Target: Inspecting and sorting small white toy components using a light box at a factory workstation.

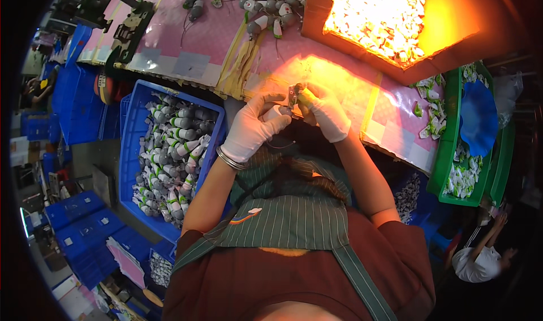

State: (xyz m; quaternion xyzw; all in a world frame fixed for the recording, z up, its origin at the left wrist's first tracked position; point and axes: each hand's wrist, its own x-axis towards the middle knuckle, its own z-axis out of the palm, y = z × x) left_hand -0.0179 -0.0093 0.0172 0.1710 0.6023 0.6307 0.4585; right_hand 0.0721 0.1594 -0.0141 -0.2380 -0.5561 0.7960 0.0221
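In a white glove, my left hand is closed around a small rounded toy figure, white with a grey end, just off the front edge of the table. A thin string hangs beneath it. My right hand, also gloved, pinches a small flat piece, dark and partly green, against the figure's upper side. The two hands nearly meet. Fingers hide part of both things, and I cannot make out the piece's exact kind.
Left of me, a blue crate holds many similar toys. More toys lie on the pink-covered table. A brightly lit box holds small pieces at the back right, beside a green tray. Another person is at the lower right.
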